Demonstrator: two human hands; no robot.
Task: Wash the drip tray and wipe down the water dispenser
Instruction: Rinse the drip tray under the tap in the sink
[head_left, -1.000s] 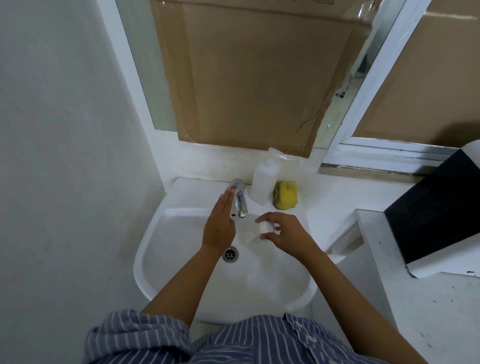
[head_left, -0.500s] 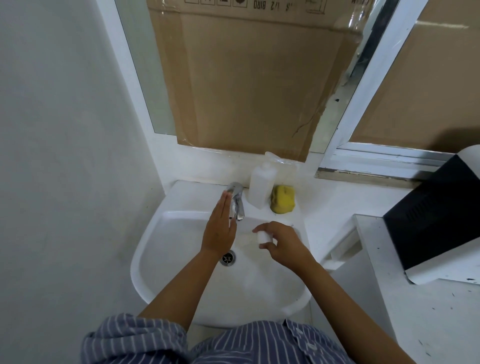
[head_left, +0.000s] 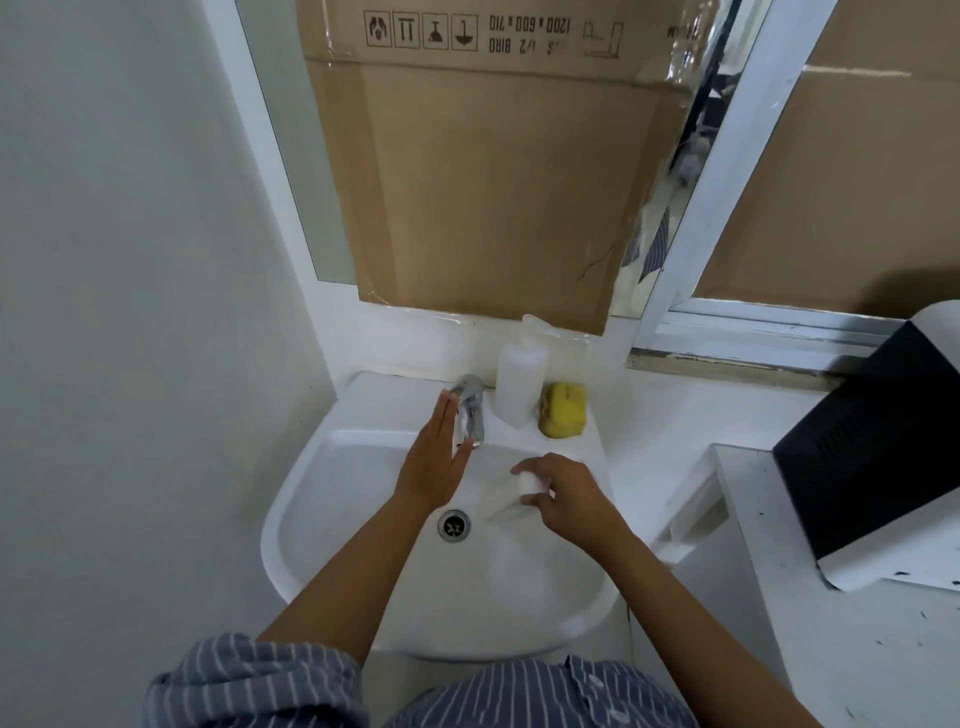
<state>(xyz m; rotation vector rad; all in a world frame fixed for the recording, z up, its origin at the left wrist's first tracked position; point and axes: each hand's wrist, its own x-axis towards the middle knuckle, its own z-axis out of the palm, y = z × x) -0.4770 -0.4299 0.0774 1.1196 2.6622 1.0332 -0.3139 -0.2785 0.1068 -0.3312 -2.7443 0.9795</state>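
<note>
Left hand: the left hand (head_left: 434, 460) reaches flat over the basin, fingers (head_left: 445, 415) straight and together, against the chrome tap (head_left: 470, 410).
Right hand: the right hand (head_left: 569, 496) curls low over the white sink (head_left: 332, 519), fingers clamped on the drip tray (head_left: 511, 493).
Drip tray: small, white, pale against the bowl, its shape hard to make out, right of the metal drain (head_left: 454, 525).
Ledge: a translucent plastic bottle (head_left: 519, 382) stands beside a yellow, porous sponge (head_left: 562, 409).
Backdrop: brown cardboard (head_left: 493, 182) taped over the window; a speckled white tabletop (head_left: 831, 623) at right.
</note>
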